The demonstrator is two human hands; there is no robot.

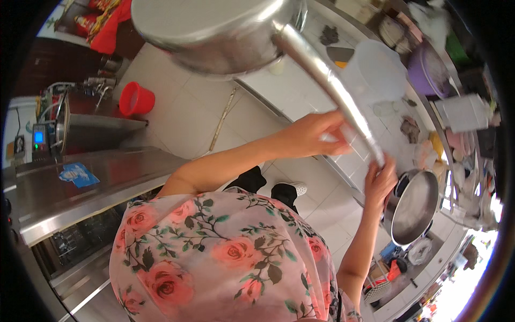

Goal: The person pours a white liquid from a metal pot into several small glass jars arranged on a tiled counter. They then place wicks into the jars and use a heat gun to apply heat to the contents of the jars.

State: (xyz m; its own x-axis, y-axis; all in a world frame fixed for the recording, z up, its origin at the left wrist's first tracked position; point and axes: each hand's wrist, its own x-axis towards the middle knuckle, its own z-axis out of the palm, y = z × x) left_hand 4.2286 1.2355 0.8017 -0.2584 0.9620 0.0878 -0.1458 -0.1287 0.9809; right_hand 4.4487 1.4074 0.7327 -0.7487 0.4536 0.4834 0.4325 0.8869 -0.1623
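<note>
My right hand (380, 179) grips the end of a long tubular handle on a large stainless-steel saucepan (225, 52). The pan is raised at the top of the view, its flat base seemingly turned up; the frame cuts off its far part. My left hand (324, 135) is beside the middle of the handle, thumb and fingers apart and blurred. Whether its fingertips touch the handle is hard to tell. Just past my right wrist is a steel pot (414, 209) with dark side handles, its mouth towards me.
A steel counter (132, 165) with a blue packet (79, 175) is on the left. A red bucket (136, 98) and a thin stick (223, 120) lie beyond it. A translucent tub (374, 72), a purple bucket (428, 70) and cluttered shelving line the right.
</note>
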